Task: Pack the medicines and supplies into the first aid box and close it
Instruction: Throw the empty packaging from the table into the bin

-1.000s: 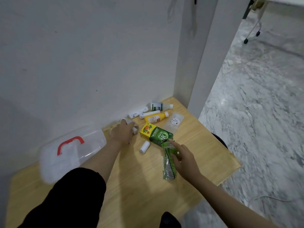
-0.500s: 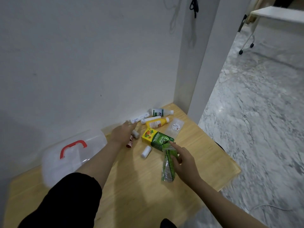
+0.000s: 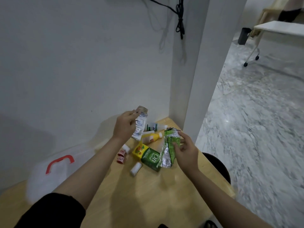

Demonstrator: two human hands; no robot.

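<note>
My left hand (image 3: 123,126) holds a white blister strip with blue print (image 3: 139,125) up in the air above the pile. My right hand (image 3: 185,149) grips a green and silver blister strip (image 3: 169,148), also lifted off the table. Below them on the wooden table (image 3: 148,195) lie a green and yellow box (image 3: 148,156), a yellow bottle (image 3: 150,137), a white bottle with a green label (image 3: 155,126), a white roll (image 3: 135,168) and a small red item (image 3: 121,157). The translucent first aid box with a red handle (image 3: 47,175) stands shut at the left, against the wall.
A white wall and a white pillar (image 3: 189,79) border the table at the back. A black cable (image 3: 180,18) hangs on the wall. The table's right edge drops to a marble floor (image 3: 255,120); a dark stool (image 3: 217,167) stands beside it. A white wheeled table (image 3: 276,30) is far right.
Both hands have risen from the table. The left hand has picked up the white strip, the right hand has picked up the green and silver strip. The head camera has tilted upward.
</note>
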